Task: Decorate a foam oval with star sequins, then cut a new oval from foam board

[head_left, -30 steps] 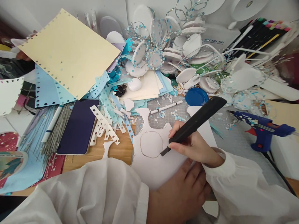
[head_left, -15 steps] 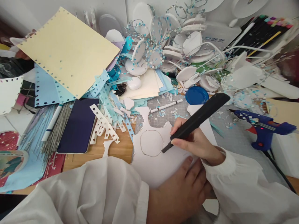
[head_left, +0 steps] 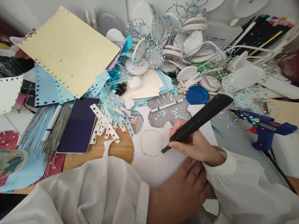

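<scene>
A black utility knife [head_left: 201,119] is gripped in my right hand [head_left: 195,144], thumb and index finger pinched near its front end. Its tip touches the right side of a circle outline [head_left: 151,143] on a white board [head_left: 149,168]. The board's far edge has curved cut-outs, and it lies on a grey cutting mat [head_left: 233,146]. My left hand [head_left: 179,189] rests flat across the near right part of the board, fingers stretched out and pointing away from me.
A blue glue gun [head_left: 263,124] with a red light lies at right, its cord running towards me. Left are a dark phone [head_left: 78,126], wire stems [head_left: 57,133] and punched paper strips [head_left: 105,123]. White discs [head_left: 173,51], a blue lid [head_left: 197,95] and a white pen [head_left: 167,105] lie beyond.
The back end of the knife has shifted slightly to the right, while its tip stays at the circle's edge. My left hand and the board keep their places.
</scene>
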### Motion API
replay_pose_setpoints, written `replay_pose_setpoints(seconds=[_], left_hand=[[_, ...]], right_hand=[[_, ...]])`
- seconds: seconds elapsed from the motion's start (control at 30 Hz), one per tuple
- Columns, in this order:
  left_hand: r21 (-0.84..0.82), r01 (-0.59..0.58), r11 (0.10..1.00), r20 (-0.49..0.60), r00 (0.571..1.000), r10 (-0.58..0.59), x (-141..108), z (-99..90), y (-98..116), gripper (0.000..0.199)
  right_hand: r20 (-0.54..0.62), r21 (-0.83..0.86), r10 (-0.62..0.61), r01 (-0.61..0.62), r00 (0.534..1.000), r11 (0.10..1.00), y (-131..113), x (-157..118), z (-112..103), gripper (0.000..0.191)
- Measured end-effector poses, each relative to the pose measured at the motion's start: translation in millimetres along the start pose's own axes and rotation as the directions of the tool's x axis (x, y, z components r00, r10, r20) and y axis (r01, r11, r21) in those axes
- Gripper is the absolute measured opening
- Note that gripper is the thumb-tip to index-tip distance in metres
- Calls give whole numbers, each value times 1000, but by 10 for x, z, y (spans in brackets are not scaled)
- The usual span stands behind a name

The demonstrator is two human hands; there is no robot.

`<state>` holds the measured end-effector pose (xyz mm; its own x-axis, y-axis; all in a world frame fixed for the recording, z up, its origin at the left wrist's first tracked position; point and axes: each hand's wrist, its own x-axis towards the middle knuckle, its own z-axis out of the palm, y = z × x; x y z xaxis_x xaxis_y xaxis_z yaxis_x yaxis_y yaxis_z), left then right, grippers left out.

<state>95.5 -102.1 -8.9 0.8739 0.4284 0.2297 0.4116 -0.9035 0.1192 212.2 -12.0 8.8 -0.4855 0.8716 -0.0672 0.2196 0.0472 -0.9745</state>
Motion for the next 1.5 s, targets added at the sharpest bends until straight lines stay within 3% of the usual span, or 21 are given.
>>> replay_pose_setpoints(seconds=[0.3, 0.83, 1.17, 1.5], left_hand=[[8, -3, 1000, -2, 1000, 3, 11, 17, 0, 40], [13, -12, 1000, -19, 1000, 12, -12, 29, -1, 41], [18, -11, 1000, -2, 1000, 11, -13, 17, -7, 42], [11, 15, 1000, -7, 1000, -15, 5, -18, -25, 40]], right_hand=[[25, -44, 11, -10, 1000, 999, -47, -12, 17, 20], [-144, -132, -77, 58, 987, 990, -4, 28, -7, 16], [-153, 14, -61, 64, 986, 998, 44, -27, -74, 18], [-84, -41, -69, 66, 994, 997, 4, -34, -8, 16]])
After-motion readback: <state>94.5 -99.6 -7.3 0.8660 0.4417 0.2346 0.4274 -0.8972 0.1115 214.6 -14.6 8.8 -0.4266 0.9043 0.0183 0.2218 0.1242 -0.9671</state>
